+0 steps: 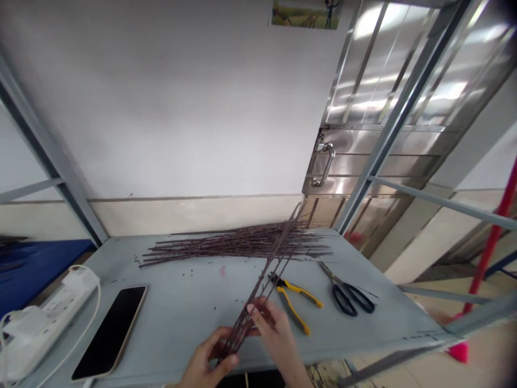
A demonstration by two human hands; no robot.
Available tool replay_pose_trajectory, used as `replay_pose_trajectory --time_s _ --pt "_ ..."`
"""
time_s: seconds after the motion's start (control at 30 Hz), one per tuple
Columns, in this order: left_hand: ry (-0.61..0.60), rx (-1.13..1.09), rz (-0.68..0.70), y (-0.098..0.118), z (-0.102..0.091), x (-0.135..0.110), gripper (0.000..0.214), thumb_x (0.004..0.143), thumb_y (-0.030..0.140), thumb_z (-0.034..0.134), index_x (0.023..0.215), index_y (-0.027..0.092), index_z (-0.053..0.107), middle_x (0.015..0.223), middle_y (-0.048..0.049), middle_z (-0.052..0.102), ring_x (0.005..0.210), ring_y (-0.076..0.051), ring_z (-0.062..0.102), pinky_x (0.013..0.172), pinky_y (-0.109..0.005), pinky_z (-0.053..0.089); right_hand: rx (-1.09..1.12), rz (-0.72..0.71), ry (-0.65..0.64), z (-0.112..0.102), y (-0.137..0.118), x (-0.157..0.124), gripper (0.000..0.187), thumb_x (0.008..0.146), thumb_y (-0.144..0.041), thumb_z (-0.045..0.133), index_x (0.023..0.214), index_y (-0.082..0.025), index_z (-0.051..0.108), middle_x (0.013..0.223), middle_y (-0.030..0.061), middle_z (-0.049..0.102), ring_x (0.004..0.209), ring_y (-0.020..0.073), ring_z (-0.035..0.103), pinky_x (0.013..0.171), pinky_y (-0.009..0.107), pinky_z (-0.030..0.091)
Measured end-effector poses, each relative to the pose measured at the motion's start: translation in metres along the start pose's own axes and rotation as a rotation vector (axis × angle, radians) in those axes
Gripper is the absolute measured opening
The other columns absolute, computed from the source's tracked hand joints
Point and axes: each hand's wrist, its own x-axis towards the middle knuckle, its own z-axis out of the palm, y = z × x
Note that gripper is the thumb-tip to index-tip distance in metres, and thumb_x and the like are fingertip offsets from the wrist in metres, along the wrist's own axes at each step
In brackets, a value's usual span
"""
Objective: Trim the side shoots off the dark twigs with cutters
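A small bunch of thin dark twigs slants up and away from the table's front edge. My left hand is closed around its lower end. Higher up, my right hand grips the same twigs between thumb and fingers. Behind them a large pile of similar twigs lies along the back of the table. Yellow-handled pliers rest with parted handles just right of my right hand. Farther right are black-handled scissors, their blades pointing toward the pile.
The grey table has uprights at its corners. A black-screened phone lies at the left, beside a white power strip with a cable. Small twig scraps dot the surface. A wall and metal door stand behind.
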Motion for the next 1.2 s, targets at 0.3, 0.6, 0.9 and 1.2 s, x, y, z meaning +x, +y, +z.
replay_pose_trajectory --time_s 0.3,0.6,0.9,1.2 --pt "0.297 -0.057 -0.052 -0.008 0.001 -0.005 0.04 0.072 0.059 0.063 0.087 0.023 0.073 0.091 -0.0064 0.074 0.091 -0.028 0.066 0.085 -0.036 0.051 0.065 0.104 0.038 0.003 0.007 -0.002 0.046 0.06 -0.059 0.074 0.069 -0.019 0.052 0.06 -0.001 0.063 0.042 0.014 0.061 0.045 0.027 0.055" --pt "0.344 -0.24 -0.072 0.023 0.001 0.017 0.044 0.072 0.057 0.066 0.091 0.018 0.068 0.084 -0.0064 0.074 0.082 -0.025 0.069 0.083 -0.037 0.053 0.012 -0.005 0.028 -0.008 -0.022 0.024 0.041 0.065 -0.055 0.072 0.073 -0.018 0.055 0.062 -0.0015 0.064 0.045 0.0127 0.061 0.046 0.026 0.055" --pt "0.113 -0.172 -0.068 0.035 0.0 0.031 0.051 0.075 0.06 0.06 0.102 0.017 0.067 0.102 -0.0106 0.071 0.093 -0.024 0.065 0.087 -0.036 0.048 -0.013 -0.183 0.154 -0.036 -0.104 0.082 0.041 0.059 -0.049 0.076 0.07 -0.02 0.049 0.053 -0.0063 0.06 0.039 0.0104 0.057 0.042 0.024 0.051" --pt "0.085 -0.224 -0.03 0.03 0.016 0.03 0.048 0.081 0.057 0.055 0.1 0.013 0.06 0.086 -0.0083 0.067 0.047 -0.008 0.05 0.042 -0.021 0.036 -0.055 -0.233 0.151 -0.042 -0.129 0.106 0.038 0.061 -0.047 0.076 0.069 -0.017 0.053 0.056 -0.0048 0.061 0.042 0.009 0.057 0.043 0.022 0.051"
